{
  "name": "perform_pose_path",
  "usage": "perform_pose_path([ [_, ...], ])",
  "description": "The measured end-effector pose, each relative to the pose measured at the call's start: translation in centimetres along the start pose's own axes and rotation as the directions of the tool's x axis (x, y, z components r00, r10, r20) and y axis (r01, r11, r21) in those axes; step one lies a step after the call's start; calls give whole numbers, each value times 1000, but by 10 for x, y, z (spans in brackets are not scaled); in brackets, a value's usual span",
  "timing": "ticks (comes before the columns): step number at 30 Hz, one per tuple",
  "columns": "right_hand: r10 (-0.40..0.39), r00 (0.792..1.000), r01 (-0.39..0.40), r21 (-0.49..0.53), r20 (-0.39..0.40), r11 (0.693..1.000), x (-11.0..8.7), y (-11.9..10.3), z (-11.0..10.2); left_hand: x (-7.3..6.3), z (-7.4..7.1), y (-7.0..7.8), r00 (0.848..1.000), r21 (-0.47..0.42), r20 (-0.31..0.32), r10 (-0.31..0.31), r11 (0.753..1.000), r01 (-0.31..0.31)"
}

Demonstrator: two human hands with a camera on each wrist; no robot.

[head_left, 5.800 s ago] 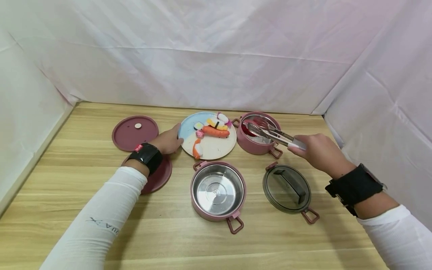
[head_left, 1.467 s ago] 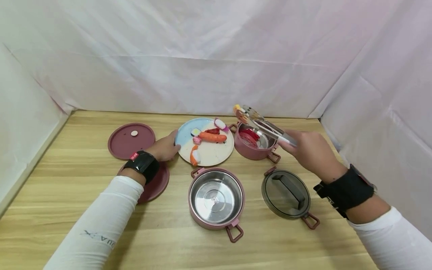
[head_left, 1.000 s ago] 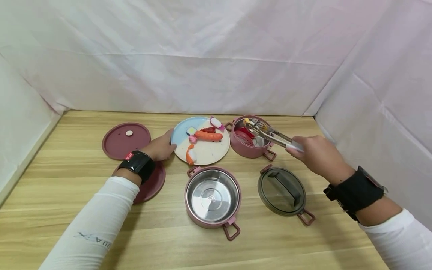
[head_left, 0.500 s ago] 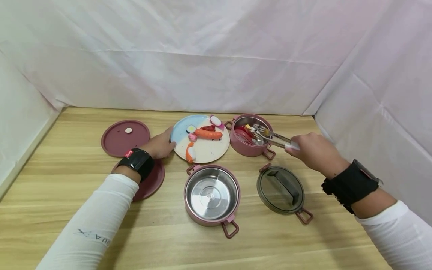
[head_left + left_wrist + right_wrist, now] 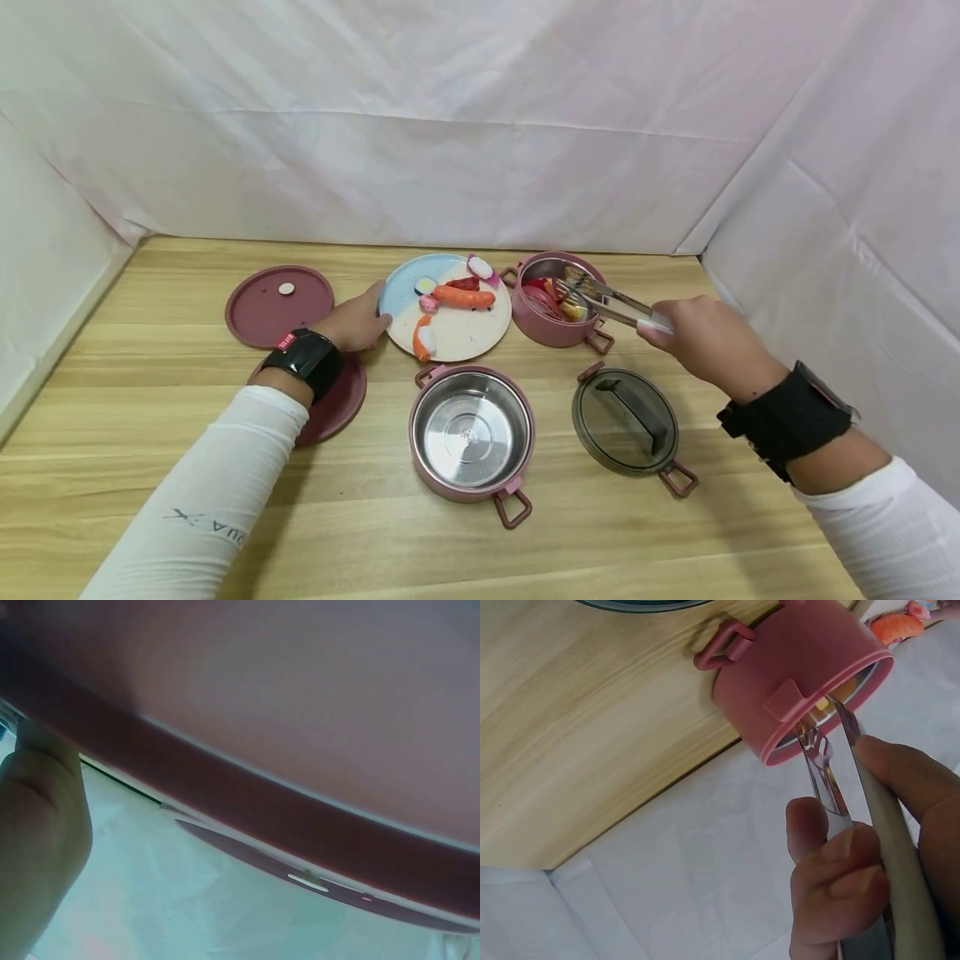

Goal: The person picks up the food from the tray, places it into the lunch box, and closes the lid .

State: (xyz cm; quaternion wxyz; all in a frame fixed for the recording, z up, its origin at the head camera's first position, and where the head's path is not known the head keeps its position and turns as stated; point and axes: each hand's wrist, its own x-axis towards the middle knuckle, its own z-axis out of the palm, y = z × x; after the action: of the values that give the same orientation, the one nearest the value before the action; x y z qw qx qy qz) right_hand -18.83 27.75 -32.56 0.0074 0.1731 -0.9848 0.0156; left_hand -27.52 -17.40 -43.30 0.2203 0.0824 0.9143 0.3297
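My right hand (image 5: 708,342) grips metal tongs (image 5: 618,312). Their tips reach into the pink pot (image 5: 555,325) at the back, where red pieces and a yellow-orange toy food piece (image 5: 573,312) lie. In the right wrist view the tong arms stand apart at the pot's mouth. My left hand (image 5: 356,321) holds the left rim of a blue-and-cream plate (image 5: 480,343), thumb at its edge; its other fingers are partly hidden. The plate carries a toy sausage (image 5: 463,297), an orange-and-white toy shrimp piece (image 5: 423,340) and several smaller toy foods.
A second pink pot (image 5: 468,437) with a bare steel inside stands at the front. Right of it lies a dark see-through lid (image 5: 622,425). Two maroon round lids lie at left: the far one (image 5: 262,312) and the near one (image 5: 348,400), partly under my left arm. White cloth walls surround the table.
The yellow toy food piece was lifted off the plate in the tongs, carried right and lowered into the back pot. My left hand has stayed at the plate's rim.
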Motion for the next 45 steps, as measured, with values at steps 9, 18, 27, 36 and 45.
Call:
perform_pose_path([
  [9,-38,986,39,4,-159,999,-1,-13,-3,0,-1,-1,1000,5,10,10,1000,-10],
  [18,-140,954,136,-34,-267,990,8,-37,3,1,1,0,1000,-3,18,3,1000,-3],
  [27,-205,970,199,-56,-133,978,37,-71,22,-3,-1,4,1000,-8,11,13,1000,-13],
  [36,-160,986,155,-116,-36,981,52,-83,29,-1,2,5,1000,-18,11,20,1000,-20],
  [45,-157,988,156,-128,2,979,61,-83,33,1,2,5,1000,-8,10,10,1000,-10],
])
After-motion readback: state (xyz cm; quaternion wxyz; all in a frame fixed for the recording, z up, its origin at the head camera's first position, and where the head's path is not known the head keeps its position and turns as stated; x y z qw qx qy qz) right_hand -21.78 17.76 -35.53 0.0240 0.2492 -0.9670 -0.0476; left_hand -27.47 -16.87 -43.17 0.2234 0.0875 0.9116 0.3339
